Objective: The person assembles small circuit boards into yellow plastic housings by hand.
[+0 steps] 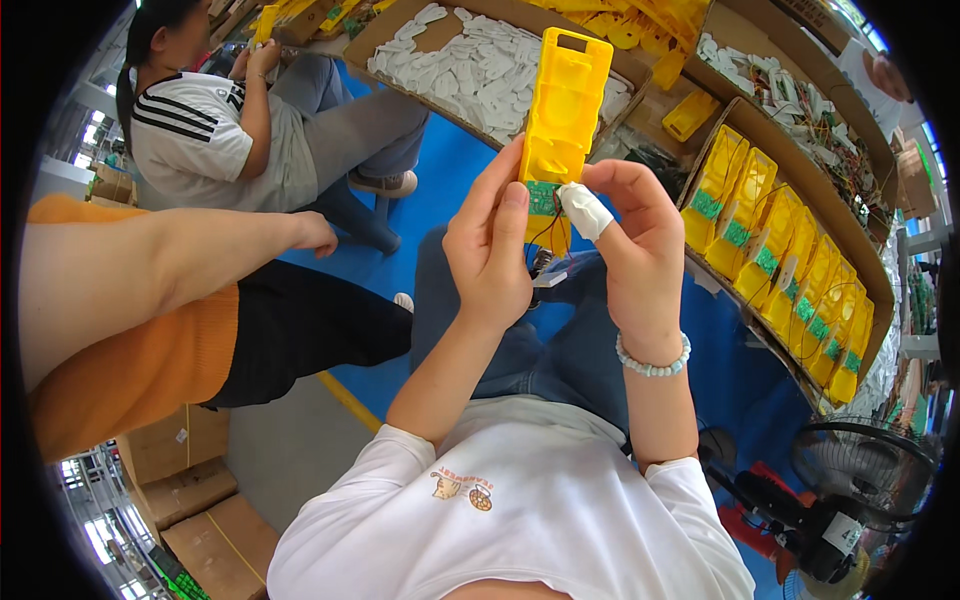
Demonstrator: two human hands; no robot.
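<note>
Brown cardboard boxes point(190, 480) are stacked at the lower left, and open brown cardboard trays point(872, 262) holding yellow plastic parts stand at the right.

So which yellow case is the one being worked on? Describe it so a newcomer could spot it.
Start at the cardboard tray on the right, filled with a row of yellow cases. Left of it, mid-picture, both hands hold one case upright. It alone is raised, pinched between the left hand and the right hand, whose thumb is taped white.
</note>
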